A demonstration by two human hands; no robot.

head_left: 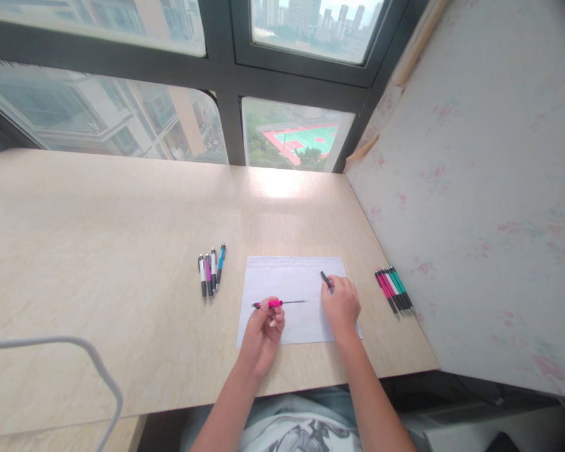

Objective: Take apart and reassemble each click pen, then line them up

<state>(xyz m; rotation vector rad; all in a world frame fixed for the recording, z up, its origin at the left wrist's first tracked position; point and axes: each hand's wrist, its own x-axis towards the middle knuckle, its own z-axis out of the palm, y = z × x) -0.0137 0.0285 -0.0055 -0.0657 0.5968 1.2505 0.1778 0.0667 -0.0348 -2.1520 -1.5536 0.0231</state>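
In my left hand (265, 336) I grip the pink barrel of a ballpoint pen (275, 304), its bare refill (294, 302) sticking out to the right. My right hand (341, 306) is closed around a black pen grip section (326, 279), whose upper end shows above the fingers; the rest is hidden. Both hands are over a white sheet of paper (301, 329) with rows of small writing along its top. The refill's tip points toward my right hand, with a gap between them.
Several pens, including a purple pen (209, 276) and a blue pen (221, 263), lie left of the paper. A row of pink, white and green pens (393, 290) lies near the wall (489, 188). A grey cable-like tube (82, 342) crosses the table's (122, 251) lower left. Windows stand behind.
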